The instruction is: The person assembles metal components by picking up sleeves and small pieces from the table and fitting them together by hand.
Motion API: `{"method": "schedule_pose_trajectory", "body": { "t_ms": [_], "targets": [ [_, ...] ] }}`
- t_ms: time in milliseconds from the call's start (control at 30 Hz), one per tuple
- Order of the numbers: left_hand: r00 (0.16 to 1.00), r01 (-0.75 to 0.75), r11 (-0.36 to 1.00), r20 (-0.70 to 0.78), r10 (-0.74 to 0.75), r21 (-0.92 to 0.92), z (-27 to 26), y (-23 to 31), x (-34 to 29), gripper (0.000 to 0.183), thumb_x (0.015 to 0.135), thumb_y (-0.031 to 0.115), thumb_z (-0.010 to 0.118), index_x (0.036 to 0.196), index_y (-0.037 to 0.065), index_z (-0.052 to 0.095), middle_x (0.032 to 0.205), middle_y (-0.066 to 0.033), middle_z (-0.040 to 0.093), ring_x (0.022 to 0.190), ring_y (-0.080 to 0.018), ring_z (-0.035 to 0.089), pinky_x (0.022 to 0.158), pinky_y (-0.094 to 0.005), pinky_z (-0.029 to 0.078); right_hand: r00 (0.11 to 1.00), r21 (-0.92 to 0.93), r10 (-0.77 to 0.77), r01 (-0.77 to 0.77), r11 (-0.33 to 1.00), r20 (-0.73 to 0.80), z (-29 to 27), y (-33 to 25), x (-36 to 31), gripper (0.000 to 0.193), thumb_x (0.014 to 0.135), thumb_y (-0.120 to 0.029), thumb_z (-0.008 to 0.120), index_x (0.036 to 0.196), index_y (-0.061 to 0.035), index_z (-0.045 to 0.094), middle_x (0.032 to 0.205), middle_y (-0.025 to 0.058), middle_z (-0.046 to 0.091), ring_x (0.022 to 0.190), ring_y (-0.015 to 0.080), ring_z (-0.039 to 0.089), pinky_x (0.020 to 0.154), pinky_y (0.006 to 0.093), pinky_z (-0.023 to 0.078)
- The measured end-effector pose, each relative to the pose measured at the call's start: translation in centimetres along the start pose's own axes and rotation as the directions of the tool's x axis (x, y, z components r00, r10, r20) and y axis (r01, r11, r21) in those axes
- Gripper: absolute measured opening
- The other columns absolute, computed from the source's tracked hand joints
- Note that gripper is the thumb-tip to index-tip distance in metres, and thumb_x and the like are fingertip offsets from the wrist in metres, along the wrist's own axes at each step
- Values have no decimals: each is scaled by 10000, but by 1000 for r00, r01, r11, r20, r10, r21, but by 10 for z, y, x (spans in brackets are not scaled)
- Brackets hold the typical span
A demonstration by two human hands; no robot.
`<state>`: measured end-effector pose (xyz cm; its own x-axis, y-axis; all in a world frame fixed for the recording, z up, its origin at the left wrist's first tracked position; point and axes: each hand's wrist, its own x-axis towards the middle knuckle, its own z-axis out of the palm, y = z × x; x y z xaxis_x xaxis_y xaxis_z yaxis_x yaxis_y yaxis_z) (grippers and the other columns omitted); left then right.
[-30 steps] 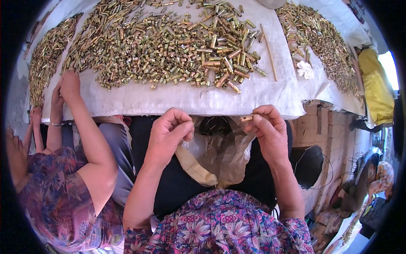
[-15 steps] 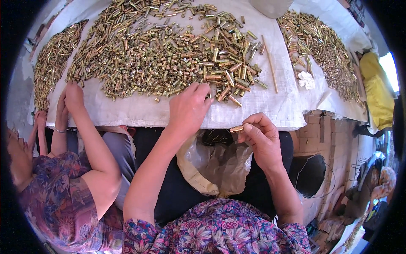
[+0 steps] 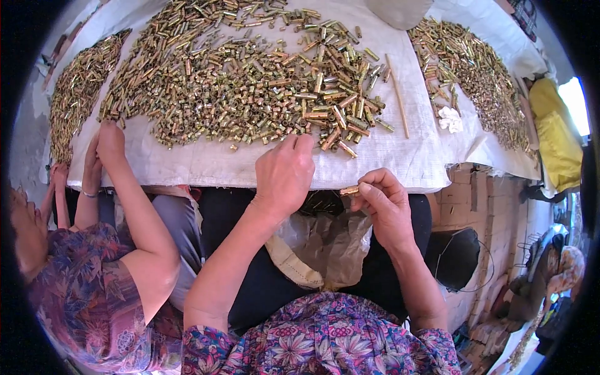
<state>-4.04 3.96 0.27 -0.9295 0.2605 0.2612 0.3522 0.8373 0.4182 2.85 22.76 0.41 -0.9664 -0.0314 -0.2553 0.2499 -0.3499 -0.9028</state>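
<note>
My right hand (image 3: 389, 209) pinches a short gold-coloured metal sleeve (image 3: 349, 190) between thumb and fingers, just beyond the near table edge. Close to the front of a big heap of similar metal sleeves (image 3: 231, 94), my left hand (image 3: 286, 174) is over the white cloth (image 3: 212, 165) with its fingers curled down and closed. Whatever those fingers hold is hidden behind the knuckles. Below and between my hands, an open bag (image 3: 325, 240) with a pale rim rests on my lap; some thin pieces show in its dark upper part.
To my left a person's hands (image 3: 107, 144) work at the heap's edge. A thin wooden stick (image 3: 398, 97) lies right of the heap. Further right are another heap (image 3: 478, 78), a crumpled white scrap (image 3: 450, 119) and a yellow sack (image 3: 555, 137). A dark bucket (image 3: 458, 259) stands on the floor.
My left hand has drawn back from the heap toward me and slightly right. The right hand keeps its pinch on the metal sleeve, almost unmoved.
</note>
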Motion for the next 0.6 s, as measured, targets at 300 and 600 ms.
{"method": "schedule_pose_trajectory", "body": {
  "t_ms": [300,600],
  "targets": [
    [999,45,971,-2,-47,-235,-11,-14,-11,136,787,51,595,918,49,561,829,-111,612,711,-288,624,624,-389,495,1000,-30,-16,17,999,21,12,5,8,68,934,-62,549,991,-30,566,826,53,630,710,124,620,673,252,500],
    [886,463,225,443,-137,-857,-26,-7,-46,126,891,47,612,1004,4,576,859,-21,617,734,-71,601,679,-214,506,998,-41,-19,21,999,55,16,14,6,61,927,-35,548,982,-20,569,824,65,643,731,131,628,688,245,494]
  ]
}}
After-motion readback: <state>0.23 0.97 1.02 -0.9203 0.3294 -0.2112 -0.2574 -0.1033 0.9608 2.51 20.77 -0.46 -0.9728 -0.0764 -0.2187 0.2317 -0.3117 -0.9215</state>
